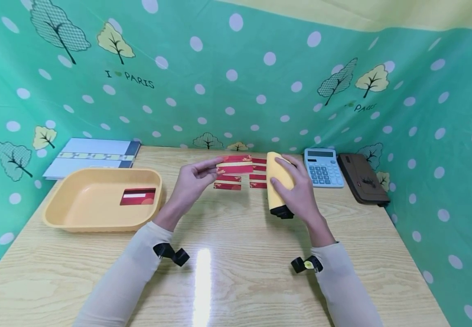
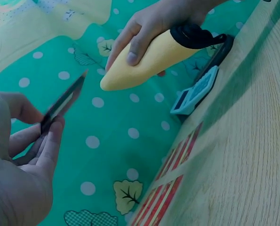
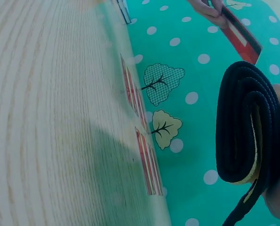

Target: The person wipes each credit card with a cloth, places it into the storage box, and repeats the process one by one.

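Curtain text: we can read "I PARIS" with a little heart on the left of the curtain [image 1: 236, 59], plus a partly lost "PARIS" on the right.
Small print: any lettering on the calculator [image 1: 324, 169] is too tiny for us.
Red cards: we count one in the air, one in the tray [image 1: 85, 204], and at least three on the table [image 1: 240, 281]; the raised one may be hiding another.
Others: one calculator, one brown notebook [image 1: 360, 178], one blue folder [image 1: 97, 150].
Left hand [image 1: 192, 184]: narrow pinch, thumb and fingers on one end of the raised card [image 1: 234, 165], the rest sticking out toward the right hand [image 1: 299, 188].
Right hand: wrapped round the yellow roll [image 1: 276, 184], thumb across it, black end nearest us.
Gap: raised card and roll sit apart, both up off the wood.
Tray card [image 1: 138, 197]: by the right wall, dark stripe up.
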A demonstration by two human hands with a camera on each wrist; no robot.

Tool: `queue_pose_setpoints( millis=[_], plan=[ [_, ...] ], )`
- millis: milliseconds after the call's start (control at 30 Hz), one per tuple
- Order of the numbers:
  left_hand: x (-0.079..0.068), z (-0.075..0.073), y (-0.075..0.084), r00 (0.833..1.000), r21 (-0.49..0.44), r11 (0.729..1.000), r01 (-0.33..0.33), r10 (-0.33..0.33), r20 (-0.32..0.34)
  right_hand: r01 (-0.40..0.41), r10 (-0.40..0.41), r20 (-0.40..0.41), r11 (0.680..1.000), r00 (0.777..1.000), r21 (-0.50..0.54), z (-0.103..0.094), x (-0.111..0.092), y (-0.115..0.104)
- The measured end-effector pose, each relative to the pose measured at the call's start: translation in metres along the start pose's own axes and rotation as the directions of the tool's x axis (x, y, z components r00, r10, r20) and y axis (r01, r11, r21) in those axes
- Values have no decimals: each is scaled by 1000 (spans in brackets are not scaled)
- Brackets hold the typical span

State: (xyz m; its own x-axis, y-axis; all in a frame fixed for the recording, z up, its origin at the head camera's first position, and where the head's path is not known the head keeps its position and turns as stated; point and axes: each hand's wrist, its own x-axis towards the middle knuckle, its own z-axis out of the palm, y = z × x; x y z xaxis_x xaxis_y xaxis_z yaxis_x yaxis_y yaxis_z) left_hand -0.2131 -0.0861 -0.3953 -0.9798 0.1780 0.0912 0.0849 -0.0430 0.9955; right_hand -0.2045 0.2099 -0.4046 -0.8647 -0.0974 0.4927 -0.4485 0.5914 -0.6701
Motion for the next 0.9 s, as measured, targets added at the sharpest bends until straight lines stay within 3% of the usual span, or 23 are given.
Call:
queue_pose_setpoints(
  millis=[133,300,533,733,900],
  plan=[
    [-1,1,-1,1000,-12,1000,-15,15,10,-2,2,0,1000,1000,-5,0,-1,0],
    [0,0,-4,997,-3,999,-54,54,-47,-2,2,1,1000,1000,-9,0,-1,1],
    [0,0,-3,990,-71,991,-110,103,-97,1,-1,2,1000,1000,1,0,-1,0],
    [-1,-1,-3,981,50,997,-60,68,-181,1,-1,11,1000,1000,3,1,-2,-1],
    [-1,-2,-3,979,133,991,-30,55,-194,13,-13,6,1000,1000,0,0,-1,-1]
  ],
)
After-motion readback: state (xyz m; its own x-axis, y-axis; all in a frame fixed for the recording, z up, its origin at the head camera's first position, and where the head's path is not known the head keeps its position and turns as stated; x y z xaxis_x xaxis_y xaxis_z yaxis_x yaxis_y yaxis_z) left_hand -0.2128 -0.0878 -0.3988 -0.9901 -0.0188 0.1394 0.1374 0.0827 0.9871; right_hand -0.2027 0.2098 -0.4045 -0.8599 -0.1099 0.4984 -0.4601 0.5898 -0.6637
